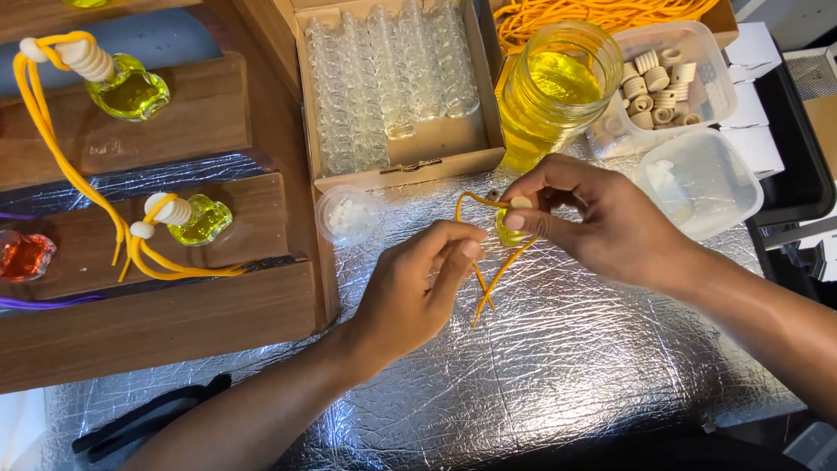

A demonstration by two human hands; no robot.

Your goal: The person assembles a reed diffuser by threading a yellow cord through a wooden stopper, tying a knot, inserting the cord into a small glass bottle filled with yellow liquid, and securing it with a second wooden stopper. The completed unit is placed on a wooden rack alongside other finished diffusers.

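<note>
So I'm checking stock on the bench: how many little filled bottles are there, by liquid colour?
Yellow: 3, two on the wooden steps and one small bottle pinched in the right hand, whose cord the left hand holds
Orange-red: 1
Total: 4

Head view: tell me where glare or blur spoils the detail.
Head view: the crinkled foil sheet throws bright patchy glare, strongest near the bottom edge; the jar of yellow liquid glows where light passes through; the left hand and right hand are slightly soft; the small bottle between them is mostly hidden by fingers.
</note>
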